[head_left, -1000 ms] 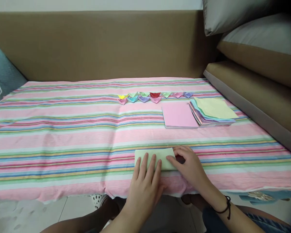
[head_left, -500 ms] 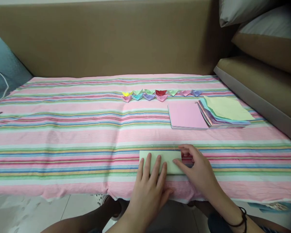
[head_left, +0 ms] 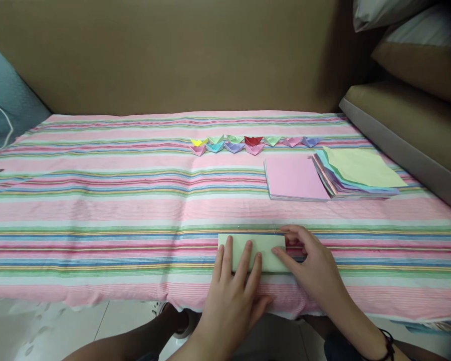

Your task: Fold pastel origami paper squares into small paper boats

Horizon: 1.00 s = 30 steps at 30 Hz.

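Observation:
A pale green sheet of paper (head_left: 268, 246), folded into a long rectangle, lies near the front edge of a striped cloth (head_left: 97, 210). My left hand (head_left: 235, 288) rests flat on its left half, fingers stretched out and slightly apart. My right hand (head_left: 311, 265) is at the paper's right end, fingers curled, thumb and fingertips pressing on that edge. Farther back lie a pink paper stack (head_left: 295, 179), a mixed-colour stack (head_left: 355, 173) topped by a pale yellow sheet, and a row of small folded paper boats (head_left: 253, 144).
The cloth covers a low bed or bench against a brown padded wall (head_left: 195, 55). Brown and grey cushions (head_left: 409, 115) are piled at the right, a teal cushion (head_left: 7, 105) at the left. Tiled floor (head_left: 60, 331) and my knees show below the front edge.
The view has shifted slightly, so everything sits a little to the right. Both hands stay on the folded green paper; the right fingers have slid a little along its right end.

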Available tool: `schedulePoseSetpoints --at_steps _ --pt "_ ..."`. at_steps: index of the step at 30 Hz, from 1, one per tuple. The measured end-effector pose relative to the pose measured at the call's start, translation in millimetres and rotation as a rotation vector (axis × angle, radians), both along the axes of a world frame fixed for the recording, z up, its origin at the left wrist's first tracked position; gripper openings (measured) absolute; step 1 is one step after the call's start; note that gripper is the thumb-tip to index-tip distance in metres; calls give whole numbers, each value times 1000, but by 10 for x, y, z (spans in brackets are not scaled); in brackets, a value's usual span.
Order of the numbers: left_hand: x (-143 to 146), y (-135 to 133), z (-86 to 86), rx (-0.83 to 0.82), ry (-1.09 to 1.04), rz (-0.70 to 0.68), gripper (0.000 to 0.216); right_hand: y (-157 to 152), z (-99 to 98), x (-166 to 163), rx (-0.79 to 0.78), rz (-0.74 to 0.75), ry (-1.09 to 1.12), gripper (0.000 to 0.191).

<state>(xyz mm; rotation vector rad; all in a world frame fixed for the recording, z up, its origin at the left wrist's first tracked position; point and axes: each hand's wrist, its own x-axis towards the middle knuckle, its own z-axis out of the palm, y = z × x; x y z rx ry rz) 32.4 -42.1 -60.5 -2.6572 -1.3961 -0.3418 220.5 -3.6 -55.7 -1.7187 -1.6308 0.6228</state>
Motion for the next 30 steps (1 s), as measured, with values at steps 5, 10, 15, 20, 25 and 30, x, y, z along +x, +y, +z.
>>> schedulePoseSetpoints --at_steps 5,10,15,20,25,30 --pt "7 -5 -5 3 16 0 63 0 17 -1 3 -1 0 32" --pt "7 -3 -21 12 35 11 61 11 42 -17 -2 -10 28 31" --pt "6 13 -22 27 43 5 60 41 32 -25 -17 -17 98 32" --pt "11 12 -17 63 62 -2 58 51 38 -13 -51 -26 150 36" --pt "19 20 -8 93 22 0 57 57 47 -17 -65 -48 142 36" --pt "18 39 -4 102 -2 -18 58 51 51 -18 -78 -63 104 36"
